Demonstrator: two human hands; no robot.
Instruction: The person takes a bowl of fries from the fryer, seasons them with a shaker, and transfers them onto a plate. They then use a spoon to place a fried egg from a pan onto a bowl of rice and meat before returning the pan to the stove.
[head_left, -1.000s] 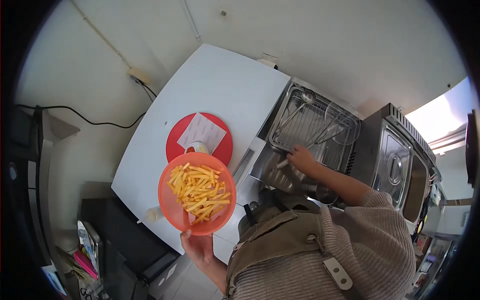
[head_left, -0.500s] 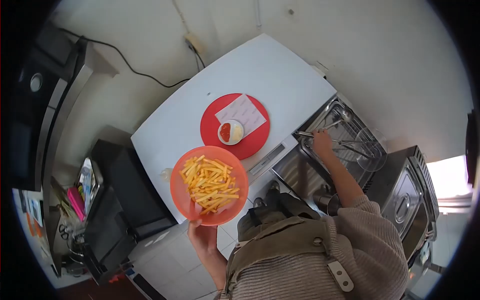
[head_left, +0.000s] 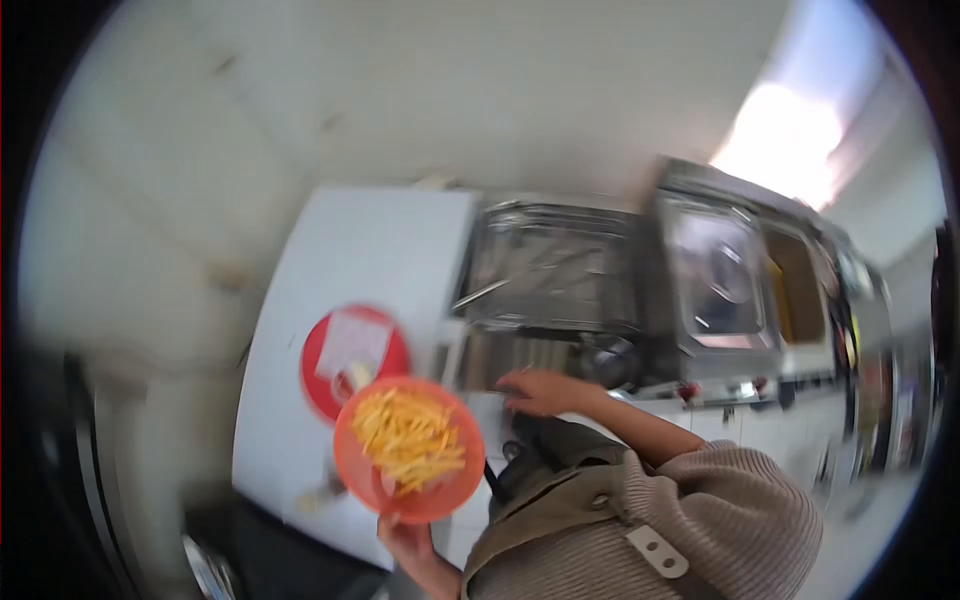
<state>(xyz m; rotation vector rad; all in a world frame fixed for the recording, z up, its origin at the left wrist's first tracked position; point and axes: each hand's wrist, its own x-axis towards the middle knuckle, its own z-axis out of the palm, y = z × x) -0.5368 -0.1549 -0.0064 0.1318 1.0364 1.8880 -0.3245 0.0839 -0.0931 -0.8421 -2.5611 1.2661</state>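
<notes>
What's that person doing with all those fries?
A person holds an orange bowl of fries in the left hand, near the white table. The right hand hovers, seemingly empty, by the metal counter. A red plate sits on the table. The picture is blurry.

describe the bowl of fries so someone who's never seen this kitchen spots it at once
Find the white counter left of the steel cooking station. At its near edge the left hand holds up an orange bowl heaped with yellow fries. The red plate beside it lies flat on the counter and carries white paper, not fries.
</notes>
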